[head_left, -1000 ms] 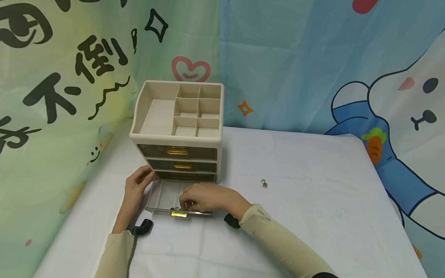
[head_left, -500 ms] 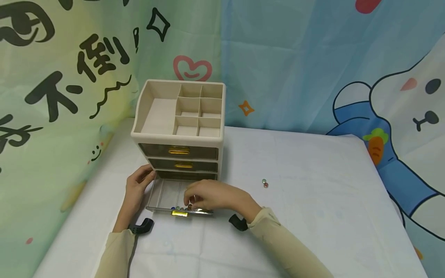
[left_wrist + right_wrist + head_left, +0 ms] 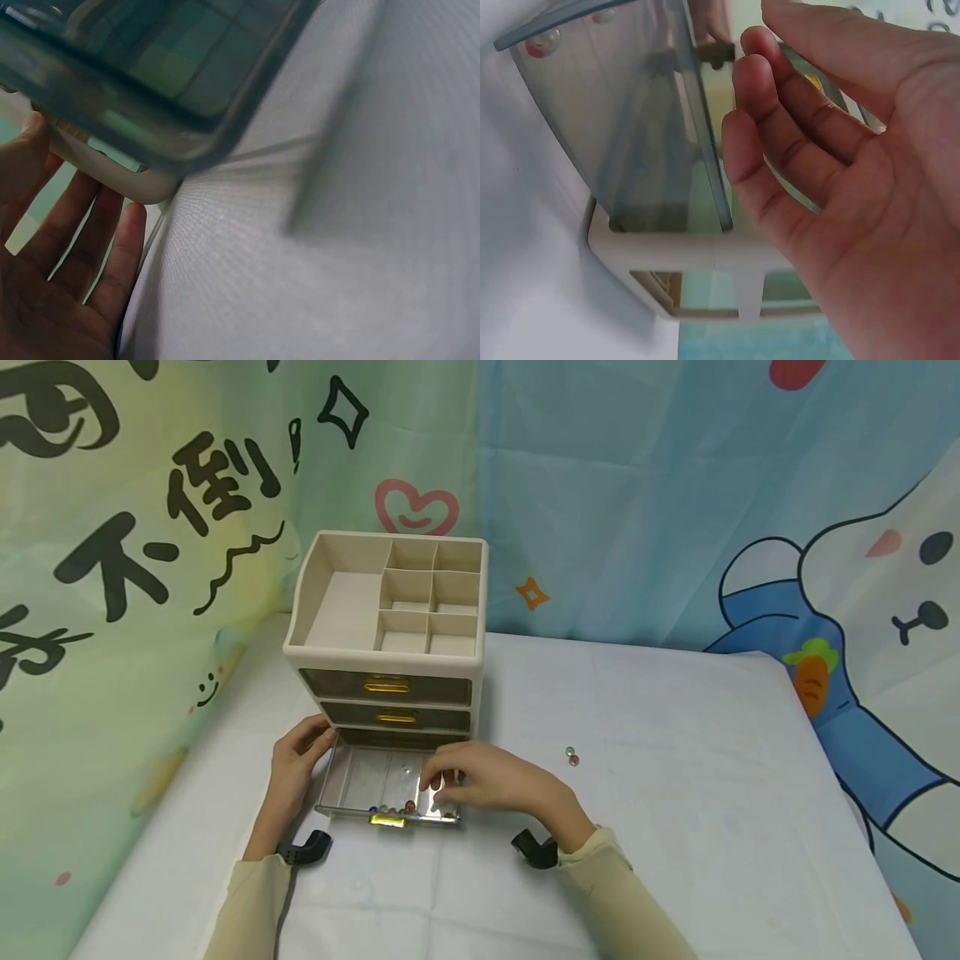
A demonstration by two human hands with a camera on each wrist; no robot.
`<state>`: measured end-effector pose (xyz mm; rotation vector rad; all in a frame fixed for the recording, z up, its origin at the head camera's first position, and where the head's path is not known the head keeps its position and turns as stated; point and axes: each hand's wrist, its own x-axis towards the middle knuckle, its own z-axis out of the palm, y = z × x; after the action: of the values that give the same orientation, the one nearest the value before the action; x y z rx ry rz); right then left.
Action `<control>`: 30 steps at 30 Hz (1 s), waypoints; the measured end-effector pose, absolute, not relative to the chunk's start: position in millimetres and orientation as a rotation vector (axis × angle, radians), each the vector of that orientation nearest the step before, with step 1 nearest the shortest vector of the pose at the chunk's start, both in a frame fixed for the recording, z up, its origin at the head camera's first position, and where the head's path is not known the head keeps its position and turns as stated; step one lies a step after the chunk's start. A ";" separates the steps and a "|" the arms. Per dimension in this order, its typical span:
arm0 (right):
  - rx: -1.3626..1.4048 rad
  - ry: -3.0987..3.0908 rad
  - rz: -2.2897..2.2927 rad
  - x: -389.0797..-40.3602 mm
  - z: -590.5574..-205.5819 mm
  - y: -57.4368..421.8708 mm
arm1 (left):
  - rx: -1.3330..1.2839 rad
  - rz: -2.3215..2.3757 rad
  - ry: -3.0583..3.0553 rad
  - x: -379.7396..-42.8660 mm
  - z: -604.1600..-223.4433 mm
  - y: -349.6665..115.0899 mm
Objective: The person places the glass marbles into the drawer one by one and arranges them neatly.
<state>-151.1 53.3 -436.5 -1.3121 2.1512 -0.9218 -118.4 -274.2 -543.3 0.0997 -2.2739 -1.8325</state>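
A cream desktop organizer (image 3: 382, 660) stands on the table with its clear bottom drawer (image 3: 363, 777) pulled out. Small marbles (image 3: 409, 807), blue, green and reddish-brown, lie along the drawer's front. My left hand (image 3: 295, 768) rests at the organizer's lower left corner; in the left wrist view its fairly straight fingers (image 3: 124, 255) touch the cream edge. Over the drawer's right part hovers my right hand (image 3: 498, 781), fingers loosely bent. The right wrist view shows those fingers (image 3: 780, 154) beside the drawer's side wall, with nothing visible in them.
Two more marbles, one greenish (image 3: 570, 751) and one reddish (image 3: 573, 760), sit on the white tablecloth (image 3: 675, 777) to the right. Two closed drawers with gold handles (image 3: 387, 685) are above the open one. Printed curtains (image 3: 600, 510) hang behind and at the left.
My right hand has shifted right and risen from the drawer's front, uncovering the marbles there, and its fingers have loosened. The left hand stays at the corner.
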 end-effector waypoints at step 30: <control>-0.995 2.332 -1.246 -150.2 -442.2 132.7 | 0.112 -1.812 -2.271 -118.0 -545.3 -274.0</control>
<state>-150.2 132.7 -442.2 -0.9949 2.3323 -1.2456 -118.0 -274.0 -545.3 0.1116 -2.2709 -1.8121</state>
